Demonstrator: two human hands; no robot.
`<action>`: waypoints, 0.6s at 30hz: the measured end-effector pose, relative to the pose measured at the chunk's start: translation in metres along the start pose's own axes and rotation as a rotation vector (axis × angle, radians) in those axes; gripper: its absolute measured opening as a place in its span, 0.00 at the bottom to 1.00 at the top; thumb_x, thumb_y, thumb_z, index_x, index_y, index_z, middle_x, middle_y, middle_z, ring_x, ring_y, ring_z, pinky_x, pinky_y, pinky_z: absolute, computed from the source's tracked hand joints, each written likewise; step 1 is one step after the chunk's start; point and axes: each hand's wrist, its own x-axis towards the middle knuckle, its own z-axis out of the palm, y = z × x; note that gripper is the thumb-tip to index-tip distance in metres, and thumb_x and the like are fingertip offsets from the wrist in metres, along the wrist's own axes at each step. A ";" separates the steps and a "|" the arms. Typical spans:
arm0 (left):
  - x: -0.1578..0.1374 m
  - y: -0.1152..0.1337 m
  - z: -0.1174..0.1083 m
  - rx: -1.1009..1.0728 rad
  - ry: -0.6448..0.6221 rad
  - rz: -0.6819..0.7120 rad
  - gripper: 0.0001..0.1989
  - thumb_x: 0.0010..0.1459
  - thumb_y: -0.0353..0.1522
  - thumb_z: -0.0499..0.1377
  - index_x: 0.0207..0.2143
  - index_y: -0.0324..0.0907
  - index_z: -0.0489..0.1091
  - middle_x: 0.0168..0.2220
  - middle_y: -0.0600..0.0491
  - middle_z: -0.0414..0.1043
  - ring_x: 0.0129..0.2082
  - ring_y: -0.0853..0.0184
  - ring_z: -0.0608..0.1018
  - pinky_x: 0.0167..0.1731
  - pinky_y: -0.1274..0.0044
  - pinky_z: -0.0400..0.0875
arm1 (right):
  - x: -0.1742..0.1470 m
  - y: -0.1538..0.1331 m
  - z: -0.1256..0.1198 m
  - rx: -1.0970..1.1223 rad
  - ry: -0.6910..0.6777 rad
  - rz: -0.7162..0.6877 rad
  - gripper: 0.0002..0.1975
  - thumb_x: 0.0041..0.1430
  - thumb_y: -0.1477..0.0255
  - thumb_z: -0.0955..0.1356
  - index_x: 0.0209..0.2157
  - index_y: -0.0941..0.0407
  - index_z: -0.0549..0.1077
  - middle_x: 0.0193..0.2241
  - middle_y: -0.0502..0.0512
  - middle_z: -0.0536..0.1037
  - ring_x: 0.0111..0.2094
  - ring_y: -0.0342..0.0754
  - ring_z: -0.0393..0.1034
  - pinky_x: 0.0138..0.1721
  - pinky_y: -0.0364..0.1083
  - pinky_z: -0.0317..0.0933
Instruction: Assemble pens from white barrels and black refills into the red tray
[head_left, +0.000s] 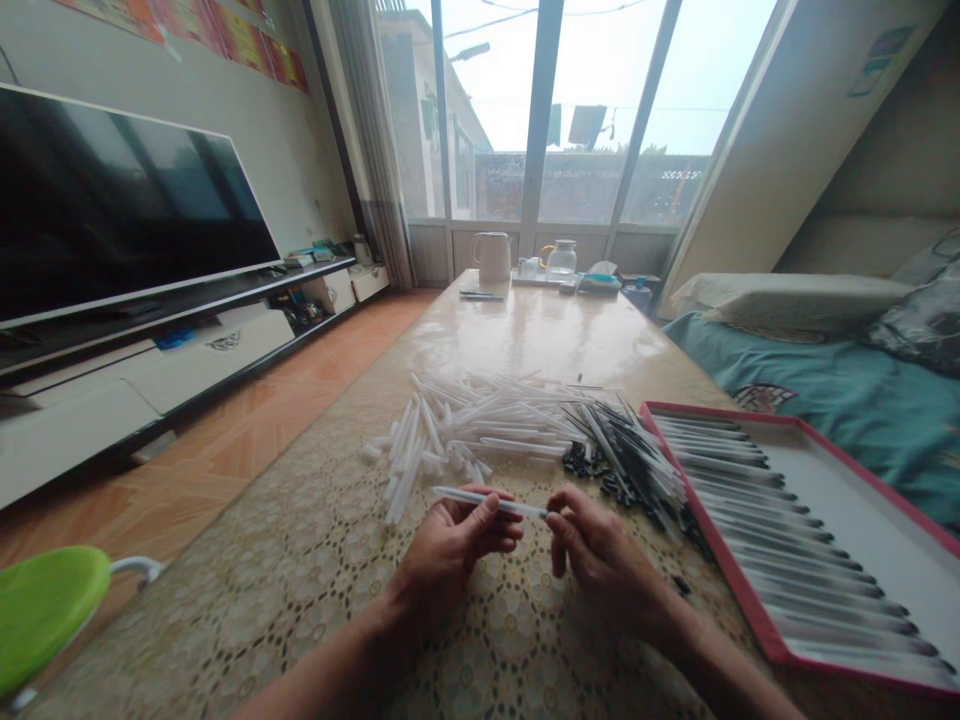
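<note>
My left hand [465, 530] is closed around a clear, whitish pen [456, 495], thumb on top, with the pen lying nearly level and its pointed end to the left. At the pen's right end, the thumb and fingers of my right hand [596, 540] are pinched on it, where a small dark part shows; the fingertips hide most of that part. Just beyond my hands is a heap of clear pen barrels [495, 420]. To its right lie small black plugs [581, 460] and a bundle of dark pen refills [630, 460].
A pink-rimmed box [712, 533] on the right holds a row of pens [795, 540]. Farther along the patterned table [300, 590] stand a light-coloured jug [493, 257], a glass pitcher [561, 262] and a tissue pack [598, 282]. A green stool [52, 610] is at left.
</note>
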 end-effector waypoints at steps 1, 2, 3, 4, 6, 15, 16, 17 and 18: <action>0.000 0.000 0.000 0.004 -0.007 -0.004 0.13 0.49 0.36 0.65 0.33 0.35 0.73 0.27 0.48 0.78 0.26 0.68 0.79 0.28 0.79 0.72 | 0.000 0.001 0.001 -0.005 0.002 -0.001 0.14 0.65 0.63 0.55 0.29 0.55 0.61 0.17 0.48 0.73 0.19 0.41 0.64 0.26 0.40 0.55; 0.000 0.000 0.000 0.008 -0.011 -0.008 0.13 0.48 0.36 0.65 0.33 0.35 0.73 0.26 0.48 0.77 0.26 0.68 0.79 0.28 0.79 0.72 | 0.000 0.002 0.002 -0.006 0.005 -0.001 0.16 0.66 0.62 0.54 0.27 0.55 0.61 0.16 0.48 0.72 0.19 0.41 0.64 0.26 0.40 0.56; -0.001 0.000 0.001 0.011 -0.012 -0.010 0.13 0.48 0.36 0.65 0.32 0.35 0.73 0.26 0.48 0.77 0.26 0.68 0.79 0.27 0.79 0.72 | 0.001 0.002 0.003 -0.006 0.011 0.001 0.18 0.66 0.62 0.53 0.26 0.55 0.61 0.16 0.48 0.72 0.19 0.41 0.64 0.26 0.41 0.56; -0.001 0.001 0.001 0.013 -0.007 -0.011 0.13 0.48 0.36 0.66 0.32 0.35 0.73 0.26 0.48 0.77 0.26 0.68 0.78 0.27 0.79 0.72 | 0.001 0.003 0.003 -0.003 0.014 0.002 0.18 0.66 0.62 0.53 0.26 0.55 0.61 0.16 0.48 0.72 0.19 0.41 0.64 0.26 0.41 0.56; -0.001 0.000 0.001 0.010 0.007 -0.005 0.13 0.47 0.36 0.66 0.32 0.35 0.73 0.27 0.48 0.77 0.25 0.68 0.78 0.27 0.79 0.72 | 0.001 0.004 0.003 0.004 0.011 0.003 0.17 0.66 0.61 0.54 0.28 0.55 0.62 0.16 0.48 0.72 0.19 0.41 0.65 0.26 0.40 0.56; 0.000 -0.002 -0.002 0.023 -0.033 0.005 0.12 0.51 0.36 0.64 0.33 0.35 0.73 0.28 0.48 0.77 0.26 0.68 0.78 0.27 0.78 0.72 | -0.001 -0.002 0.000 0.012 -0.042 0.009 0.17 0.66 0.62 0.53 0.27 0.55 0.61 0.16 0.48 0.72 0.18 0.40 0.63 0.24 0.40 0.55; 0.000 -0.001 -0.002 0.030 -0.034 0.007 0.12 0.51 0.36 0.63 0.33 0.35 0.73 0.28 0.48 0.78 0.26 0.68 0.78 0.27 0.78 0.72 | -0.001 -0.003 -0.001 0.000 -0.036 0.005 0.17 0.66 0.63 0.53 0.27 0.55 0.61 0.17 0.48 0.71 0.19 0.41 0.63 0.24 0.40 0.55; 0.000 -0.001 -0.002 0.041 -0.031 0.014 0.12 0.51 0.36 0.63 0.34 0.35 0.73 0.28 0.48 0.77 0.26 0.68 0.78 0.27 0.78 0.72 | -0.001 -0.004 -0.002 -0.027 -0.020 -0.008 0.17 0.66 0.63 0.54 0.26 0.55 0.62 0.18 0.49 0.72 0.20 0.41 0.64 0.25 0.40 0.56; -0.001 -0.001 -0.001 0.062 -0.030 0.023 0.12 0.52 0.36 0.63 0.34 0.35 0.72 0.28 0.48 0.77 0.26 0.68 0.78 0.27 0.78 0.72 | -0.001 -0.006 -0.002 -0.062 0.005 -0.029 0.17 0.65 0.63 0.54 0.27 0.55 0.63 0.20 0.50 0.72 0.21 0.41 0.65 0.25 0.41 0.56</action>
